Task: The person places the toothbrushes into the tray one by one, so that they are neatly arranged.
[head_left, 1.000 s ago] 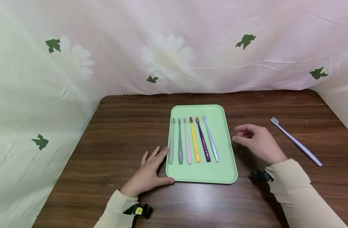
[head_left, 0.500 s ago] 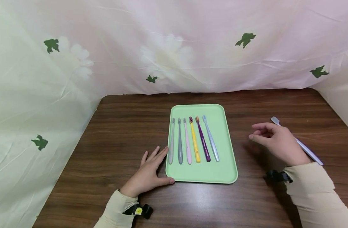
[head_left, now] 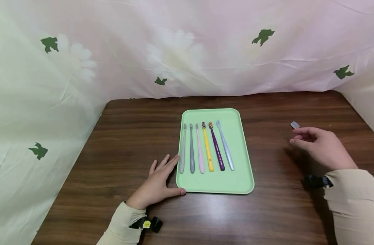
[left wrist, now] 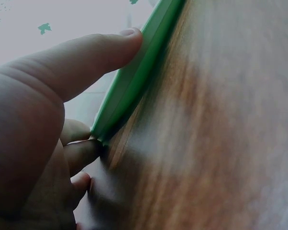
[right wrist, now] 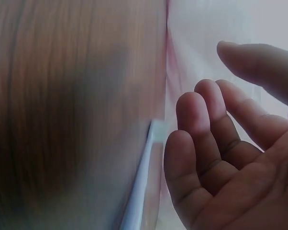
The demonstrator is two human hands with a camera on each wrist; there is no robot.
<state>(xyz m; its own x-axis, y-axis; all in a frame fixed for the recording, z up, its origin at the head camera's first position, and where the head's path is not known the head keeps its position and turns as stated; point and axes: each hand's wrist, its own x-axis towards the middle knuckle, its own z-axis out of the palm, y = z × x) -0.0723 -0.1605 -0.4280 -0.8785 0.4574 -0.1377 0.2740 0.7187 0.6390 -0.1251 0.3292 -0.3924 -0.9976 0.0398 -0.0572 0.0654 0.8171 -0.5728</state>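
My left hand (head_left: 154, 187) rests with fingers spread at the near left corner of a green tray (head_left: 217, 185). In the left wrist view its thumb touches the tray's side (left wrist: 129, 81). My right hand (head_left: 326, 148) hovers over the table at the right, fingers loosely bent, thumb apart from them, holding nothing. Beneath it lies a pale blue-lavender toothbrush (right wrist: 140, 182); in the head view only its head (head_left: 295, 125) shows, the handle hidden by the hand.
Side by side on the tray lie several toothbrushes: light grey (head_left: 182, 153), dark grey (head_left: 192, 153), pink (head_left: 200, 153), yellow (head_left: 208, 149), purple (head_left: 217, 149) and light blue (head_left: 226, 149). A floral curtain (head_left: 187, 51) hangs behind the brown wooden table (head_left: 128, 136).
My right hand has moved right, away from the tray, and now covers most of the loose toothbrush. The left hand has stayed at the tray's corner. The head view has shifted slightly.
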